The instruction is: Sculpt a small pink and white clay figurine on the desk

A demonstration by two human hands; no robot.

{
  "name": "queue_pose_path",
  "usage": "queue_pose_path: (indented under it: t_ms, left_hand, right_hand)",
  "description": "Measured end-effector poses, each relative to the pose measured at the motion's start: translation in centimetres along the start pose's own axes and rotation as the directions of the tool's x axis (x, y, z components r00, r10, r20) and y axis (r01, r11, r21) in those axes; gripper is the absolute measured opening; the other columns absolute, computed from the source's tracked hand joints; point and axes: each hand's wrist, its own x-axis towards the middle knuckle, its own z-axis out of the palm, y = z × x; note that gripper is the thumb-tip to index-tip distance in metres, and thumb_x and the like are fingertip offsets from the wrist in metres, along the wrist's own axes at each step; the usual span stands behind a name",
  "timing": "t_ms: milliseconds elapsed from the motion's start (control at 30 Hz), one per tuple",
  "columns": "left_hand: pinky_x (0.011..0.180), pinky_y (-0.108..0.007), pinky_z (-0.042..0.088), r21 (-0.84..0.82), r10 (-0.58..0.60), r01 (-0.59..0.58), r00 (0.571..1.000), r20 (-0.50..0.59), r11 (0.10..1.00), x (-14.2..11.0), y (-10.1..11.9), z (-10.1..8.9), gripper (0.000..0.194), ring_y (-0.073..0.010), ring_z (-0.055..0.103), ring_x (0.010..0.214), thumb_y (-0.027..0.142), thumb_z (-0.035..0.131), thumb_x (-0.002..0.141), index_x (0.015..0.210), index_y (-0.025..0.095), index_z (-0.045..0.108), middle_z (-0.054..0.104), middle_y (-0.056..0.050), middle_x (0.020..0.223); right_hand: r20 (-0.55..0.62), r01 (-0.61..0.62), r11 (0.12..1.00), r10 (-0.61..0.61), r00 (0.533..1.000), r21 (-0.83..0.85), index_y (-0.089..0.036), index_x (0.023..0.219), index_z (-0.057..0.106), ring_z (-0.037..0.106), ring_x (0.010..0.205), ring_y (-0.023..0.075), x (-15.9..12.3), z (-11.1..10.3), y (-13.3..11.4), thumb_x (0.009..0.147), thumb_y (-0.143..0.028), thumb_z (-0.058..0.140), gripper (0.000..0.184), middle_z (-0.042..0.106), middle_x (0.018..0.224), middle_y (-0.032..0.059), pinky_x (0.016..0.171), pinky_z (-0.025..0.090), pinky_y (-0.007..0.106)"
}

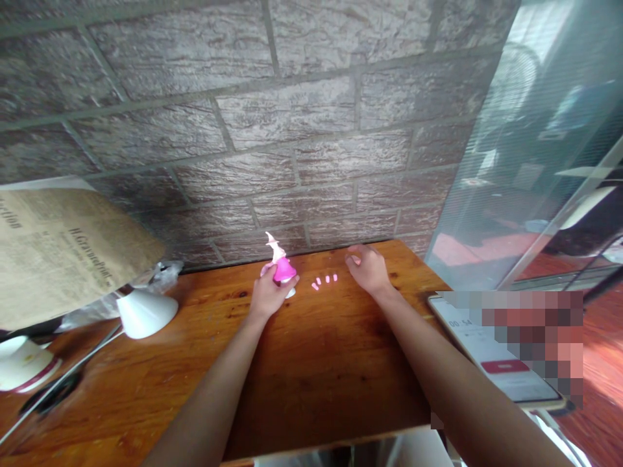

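Observation:
My left hand (pixel 269 293) is wrapped round a small pink and white figurine (pixel 281 264) that stands upright on the wooden table (pixel 321 363), close to the brick wall. A short row of several small pink pieces (pixel 325 281) lies on the table just to its right. My right hand (pixel 368 268) rests on the table right of those pieces, fingers loosely curled, and I cannot make out anything in them.
A white desk lamp (pixel 145 312) leans over the left of the table beside crumpled plastic (pixel 160 275) and a newspaper sheet (pixel 63 253). A phone (pixel 491 353) lies at the right edge. A glass partition (pixel 525 143) stands to the right.

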Motion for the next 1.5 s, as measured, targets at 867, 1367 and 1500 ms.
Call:
queue_pose_path:
  t_ms: [867,1367,1500]
  left_hand:
    - [0.061,-0.025,0.042,-0.142,-0.106,0.072,0.963,-0.249,0.987,0.2,0.8,-0.7,0.039,-0.0178,0.059,0.062,0.054,0.066,0.072,0.086,0.017,0.067,0.067,-0.002,0.070]
    - [0.054,-0.021,0.041,-0.112,0.124,-0.140,0.983,-0.134,0.984,-1.7,2.9,0.4,0.034,-0.0118,0.052,0.053,0.050,0.068,0.072,0.078,0.018,0.062,0.060,0.002,0.061]
    - [0.062,-0.023,0.047,-0.135,0.167,-0.182,0.979,-0.114,0.974,-2.4,3.6,0.7,0.034,-0.0146,0.060,0.063,0.049,0.069,0.072,0.085,0.017,0.063,0.069,-0.003,0.075]
  right_hand:
    - [0.126,-0.070,0.937,0.028,0.992,0.341,-0.021,0.085,0.071,0.070,0.077,0.0153,-0.4,-0.5,-1.9,0.084,-0.028,0.058,0.015,0.075,0.085,0.0013,0.076,0.054,0.027]
    - [0.456,0.061,0.895,-0.283,0.844,0.442,-0.016,0.140,0.039,0.066,0.076,0.0140,-2.2,2.4,-1.3,0.076,-0.034,0.072,0.074,0.071,0.092,0.0037,0.072,0.050,0.027]
    - [0.475,0.069,0.874,-0.326,0.817,0.482,-0.016,0.136,0.044,0.066,0.079,0.0145,-2.2,2.2,-1.3,0.078,-0.030,0.070,0.065,0.070,0.088,0.0024,0.072,0.049,0.026]
